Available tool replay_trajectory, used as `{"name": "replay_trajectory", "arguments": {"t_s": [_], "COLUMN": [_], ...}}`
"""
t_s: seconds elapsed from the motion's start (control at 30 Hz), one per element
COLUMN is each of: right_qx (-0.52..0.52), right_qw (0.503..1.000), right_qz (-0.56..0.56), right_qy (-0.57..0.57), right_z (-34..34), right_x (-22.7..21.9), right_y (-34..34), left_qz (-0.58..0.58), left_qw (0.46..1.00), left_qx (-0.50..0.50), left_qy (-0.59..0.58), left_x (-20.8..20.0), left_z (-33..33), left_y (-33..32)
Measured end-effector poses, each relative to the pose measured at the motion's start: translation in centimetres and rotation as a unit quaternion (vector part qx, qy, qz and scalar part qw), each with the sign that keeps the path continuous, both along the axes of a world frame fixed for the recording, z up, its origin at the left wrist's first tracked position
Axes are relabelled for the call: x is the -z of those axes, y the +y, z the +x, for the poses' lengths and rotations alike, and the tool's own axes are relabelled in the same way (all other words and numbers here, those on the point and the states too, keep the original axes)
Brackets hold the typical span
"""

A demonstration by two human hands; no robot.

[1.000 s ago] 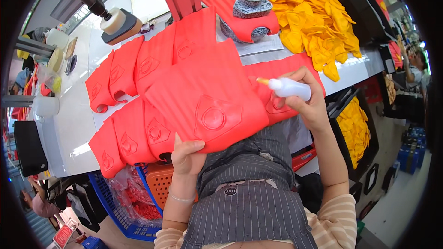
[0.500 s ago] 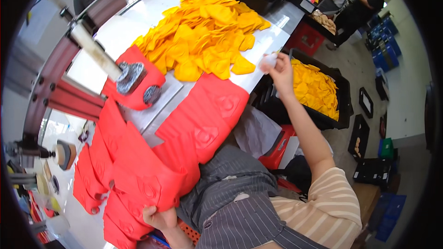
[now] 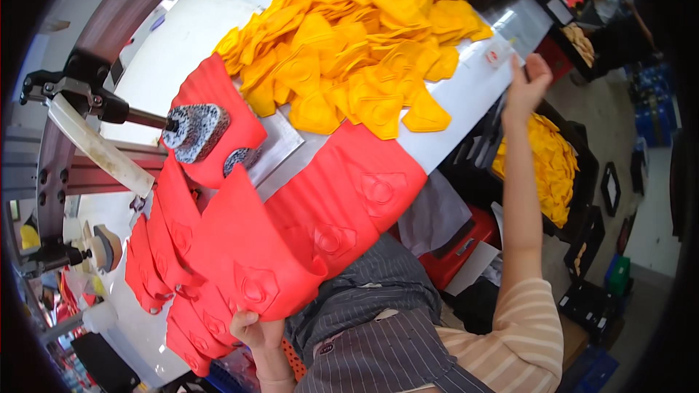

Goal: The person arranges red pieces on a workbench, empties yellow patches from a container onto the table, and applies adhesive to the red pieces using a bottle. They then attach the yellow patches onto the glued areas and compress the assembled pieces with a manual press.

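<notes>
My left hand (image 3: pixel 258 331) pinches the near edge of a long red sheet (image 3: pixel 255 247), soft-looking, with raised ring-in-a-patch shapes on it. The sheet drapes in folds over the table's near side and hangs toward my lap. My right hand (image 3: pixel 528 91) is lifted at the table's right edge, thumb and fingers apart. Right beside its fingertips, on the tabletop, is a small clear piece with a red mark (image 3: pixel 497 54). A big heap of flat yellow pieces (image 3: pixel 342 51) with stamped ring shapes covers the table's middle, touching the far end of the red sheet.
At left stands a metal frame with a speckled block (image 3: pixel 196 133) above the red material and a pale tube (image 3: pixel 102 145). Right of the table, a black crate (image 3: pixel 582 211) holds more yellow pieces. A red stool (image 3: pixel 466 244) is under the table edge. People are in the background.
My right hand has let go of the small clear piece at the table edge, its fingers now apart. The view has shifted. My left hand keeps hold of the red sheet.
</notes>
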State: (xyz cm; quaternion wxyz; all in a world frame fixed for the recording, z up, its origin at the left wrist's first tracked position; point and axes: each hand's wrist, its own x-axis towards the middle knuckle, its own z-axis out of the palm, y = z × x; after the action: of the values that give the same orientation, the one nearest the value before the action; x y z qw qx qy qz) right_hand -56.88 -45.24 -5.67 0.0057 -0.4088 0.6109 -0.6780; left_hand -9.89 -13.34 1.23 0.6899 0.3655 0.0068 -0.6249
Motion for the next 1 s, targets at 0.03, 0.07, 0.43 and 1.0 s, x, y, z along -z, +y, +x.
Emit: {"name": "replay_trajectory", "arguments": {"t_s": [0.03,0.07,0.43,1.0], "right_qx": [-0.08,-0.12,-0.389,-0.502], "right_qw": [0.996,0.989,0.846,0.838], "right_qz": [-0.026,-0.072,0.312,0.21], "right_qy": [-0.015,-0.054,0.191,0.051], "right_z": [0.4,3.4,15.1,23.9], "right_x": [-2.5,-7.0,-8.5,-14.0], "right_y": [0.9,2.4,6.8,14.8], "left_qz": [0.006,0.013,-0.04,-0.064], "left_qw": [1.0,1.0,0.995,0.989], "left_qx": [0.007,0.01,0.092,0.091], "left_qy": [0.01,0.018,0.01,0.101], "left_x": [0.0,0.0,0.4,1.0], "left_z": [-0.1,-0.1,-0.3,0.6], "left_y": [-0.5,-0.7,-1.3,-0.4]}}
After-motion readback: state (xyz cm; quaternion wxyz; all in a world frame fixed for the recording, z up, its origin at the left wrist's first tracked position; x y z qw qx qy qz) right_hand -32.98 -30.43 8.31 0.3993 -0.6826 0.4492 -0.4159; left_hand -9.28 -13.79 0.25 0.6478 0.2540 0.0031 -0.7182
